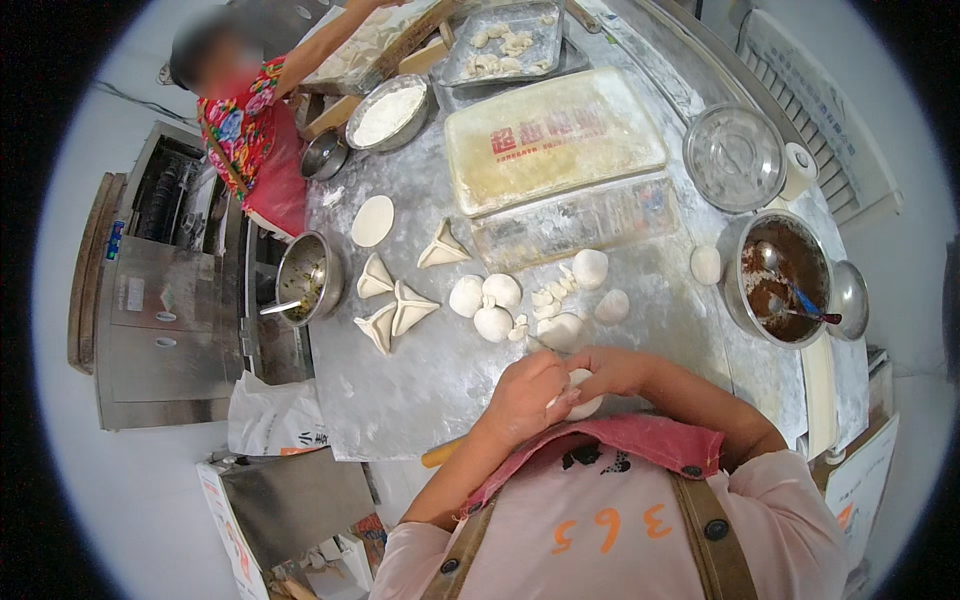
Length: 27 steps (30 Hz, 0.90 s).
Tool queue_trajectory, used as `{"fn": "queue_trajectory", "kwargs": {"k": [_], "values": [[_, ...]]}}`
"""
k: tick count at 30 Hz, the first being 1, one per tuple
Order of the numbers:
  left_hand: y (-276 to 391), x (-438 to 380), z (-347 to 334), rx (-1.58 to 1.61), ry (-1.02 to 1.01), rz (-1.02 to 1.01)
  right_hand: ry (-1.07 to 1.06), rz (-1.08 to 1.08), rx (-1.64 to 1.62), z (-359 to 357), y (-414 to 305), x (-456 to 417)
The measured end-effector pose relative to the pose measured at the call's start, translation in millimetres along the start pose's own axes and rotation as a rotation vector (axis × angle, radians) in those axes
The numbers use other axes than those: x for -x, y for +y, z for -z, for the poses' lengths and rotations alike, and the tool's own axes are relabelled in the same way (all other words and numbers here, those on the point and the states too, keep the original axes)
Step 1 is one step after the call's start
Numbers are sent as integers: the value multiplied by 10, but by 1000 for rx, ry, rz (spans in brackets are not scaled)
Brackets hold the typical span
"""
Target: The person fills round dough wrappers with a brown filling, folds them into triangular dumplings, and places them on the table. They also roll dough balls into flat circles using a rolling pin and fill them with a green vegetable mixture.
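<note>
Close to my body, at the near edge of the floured metal table (420, 405), my left hand (529, 394) and my right hand (611, 371) both hold a round piece of white dough (585, 405). Just beyond them lie a larger dough ball (560, 331), a row of small dough bits (549, 300) and a cluster of round dough balls (493, 324). Further left are several three-cornered folded dough pieces (411, 307) and a flat dough round (373, 221). The undersides of my hands are hidden.
A steel bowl with green filling (324, 262) stands left; a steel bowl with brown filling and spoons (825, 285) stands right. Beyond are a lidded plastic box (555, 142), a flour bowl (386, 112) and a metal tray (502, 45). A co-worker (247, 135) reaches across at upper left.
</note>
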<state>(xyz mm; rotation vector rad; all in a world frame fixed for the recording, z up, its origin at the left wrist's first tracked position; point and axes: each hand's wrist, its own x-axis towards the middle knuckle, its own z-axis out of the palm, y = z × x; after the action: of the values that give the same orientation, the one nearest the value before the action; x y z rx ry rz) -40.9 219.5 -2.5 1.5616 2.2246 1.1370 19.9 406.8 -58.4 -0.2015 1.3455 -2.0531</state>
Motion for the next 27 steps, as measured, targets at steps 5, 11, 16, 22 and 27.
{"fn": "queue_trajectory", "kwargs": {"k": [5, 11, 16, 22, 27], "values": [[17, -18, -10, 14, -36, 92, -9, -12, 314, 13, -161, 63], [-145, -106, -169, -153, 164, 189, 106, -80, 473, 107, -284, 108], [-574, -167, -98, -370, 172, 485, -65, 133, 400, 161, -297, 175], [-543, -329, -222, -178, 228, 313, 340, 105, -237, 379, -840, 68], [-642, -356, -307, -233, 171, 391, 679, 282, 378, 903, -1153, -339]]}}
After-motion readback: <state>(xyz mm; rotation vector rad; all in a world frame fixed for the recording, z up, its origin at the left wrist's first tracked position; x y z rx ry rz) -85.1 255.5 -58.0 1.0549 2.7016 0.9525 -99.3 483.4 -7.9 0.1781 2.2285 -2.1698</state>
